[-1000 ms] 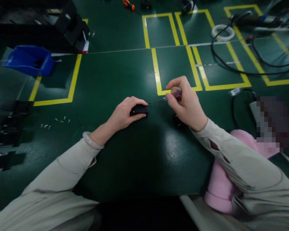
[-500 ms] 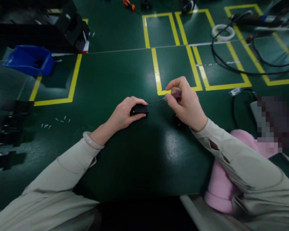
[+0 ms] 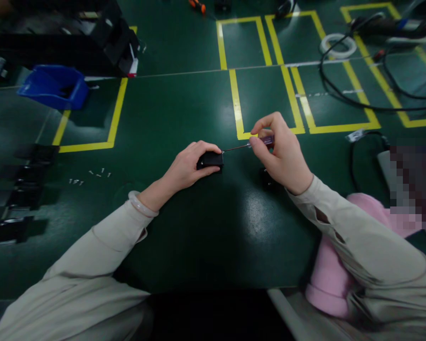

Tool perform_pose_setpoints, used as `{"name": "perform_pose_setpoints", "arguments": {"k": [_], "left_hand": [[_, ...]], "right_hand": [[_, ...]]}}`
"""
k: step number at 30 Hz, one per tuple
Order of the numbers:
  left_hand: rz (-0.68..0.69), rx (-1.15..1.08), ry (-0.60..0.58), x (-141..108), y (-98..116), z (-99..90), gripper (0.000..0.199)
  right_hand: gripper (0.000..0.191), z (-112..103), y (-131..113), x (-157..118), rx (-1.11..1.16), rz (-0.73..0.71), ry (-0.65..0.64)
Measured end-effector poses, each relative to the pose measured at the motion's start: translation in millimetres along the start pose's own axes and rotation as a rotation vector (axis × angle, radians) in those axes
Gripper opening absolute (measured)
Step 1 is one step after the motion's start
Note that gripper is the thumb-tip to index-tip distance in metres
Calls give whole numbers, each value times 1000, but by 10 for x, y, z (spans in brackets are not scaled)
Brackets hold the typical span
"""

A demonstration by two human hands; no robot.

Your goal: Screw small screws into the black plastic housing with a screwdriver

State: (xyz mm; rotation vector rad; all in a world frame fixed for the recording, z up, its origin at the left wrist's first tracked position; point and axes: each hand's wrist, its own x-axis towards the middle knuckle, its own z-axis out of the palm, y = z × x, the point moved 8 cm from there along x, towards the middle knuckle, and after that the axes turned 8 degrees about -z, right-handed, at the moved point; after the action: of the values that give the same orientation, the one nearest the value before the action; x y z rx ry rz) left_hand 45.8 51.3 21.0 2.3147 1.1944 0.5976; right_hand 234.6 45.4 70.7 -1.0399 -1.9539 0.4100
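Between the thumb and fingers of my left hand (image 3: 190, 166) is a small black box-shaped part (image 3: 211, 160), held against the green table. My right hand (image 3: 282, 151) grips a screwdriver (image 3: 268, 141) by its dark purplish handle. The thin shaft points left, and its tip meets the upper right corner of the black part, where a tiny bright spot shows. Under the right hand's edge lies another black piece (image 3: 266, 177), partly hidden. Several small screws (image 3: 98, 173) lie loose on the table left of my left hand.
Black parts (image 3: 23, 184) are lined up at the left edge. A blue bin (image 3: 55, 87) stands behind them, beside a large black rack (image 3: 57, 40). Yellow tape outlines mark the table. Cables (image 3: 326, 80) and a white ring (image 3: 338, 46) lie at the far right; pink cloth (image 3: 328, 284) is near my right arm.
The whole view has shifted slightly, so everything appears a little further right. Both hands keep the same grips, and the screwdriver tip stays at the black part's corner.
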Motion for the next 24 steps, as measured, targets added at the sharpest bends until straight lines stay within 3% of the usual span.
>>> {"name": "perform_pose_setpoints", "arguments": {"k": [11,24], "left_hand": [[-6,-21,-4,-3,1,-6,34],[-15,-44,-15,2,-20,-10,37]], "right_hand": [[21,-20,-32,6,-13,-7,24],[21,-9,-37,11,6,20,15]]}}
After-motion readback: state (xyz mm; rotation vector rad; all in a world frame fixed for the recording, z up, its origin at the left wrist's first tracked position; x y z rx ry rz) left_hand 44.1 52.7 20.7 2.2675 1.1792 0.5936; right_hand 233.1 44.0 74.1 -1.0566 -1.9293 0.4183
